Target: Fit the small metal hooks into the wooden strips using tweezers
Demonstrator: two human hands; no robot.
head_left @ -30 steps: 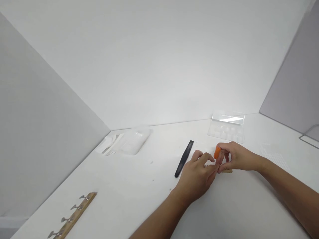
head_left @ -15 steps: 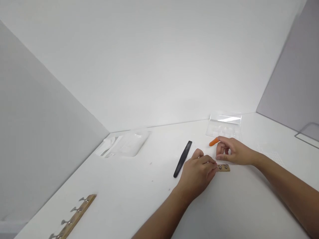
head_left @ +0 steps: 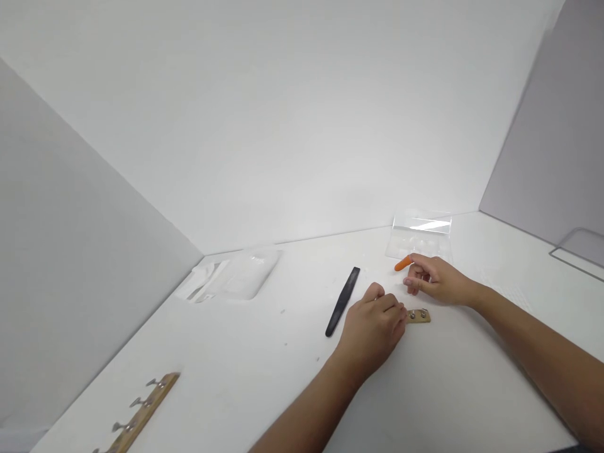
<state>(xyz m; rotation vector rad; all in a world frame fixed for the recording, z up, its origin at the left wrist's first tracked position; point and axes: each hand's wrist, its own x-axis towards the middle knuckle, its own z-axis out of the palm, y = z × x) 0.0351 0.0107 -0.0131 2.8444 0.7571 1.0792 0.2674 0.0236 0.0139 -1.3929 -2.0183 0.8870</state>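
My left hand rests on the white table with its fingers curled, pinching the left end of a small wooden strip that carries two metal studs. My right hand hovers just behind the strip. Its forefinger wears an orange finger cover and points left, while the other fingers are curled under with nothing visible in them. A black nail file lies just left of my left hand.
A clear plastic tray with pale compartments stands behind my right hand. Clear packaging with white pieces lies at the far left corner. A longer wooden strip with metal hooks sits at the near left edge. A clear stand is at the right.
My right hand has drawn back and away from my left hand, its orange-capped finger now pointing left. The small wooden strip has come into view on the table. The left hand has barely moved.
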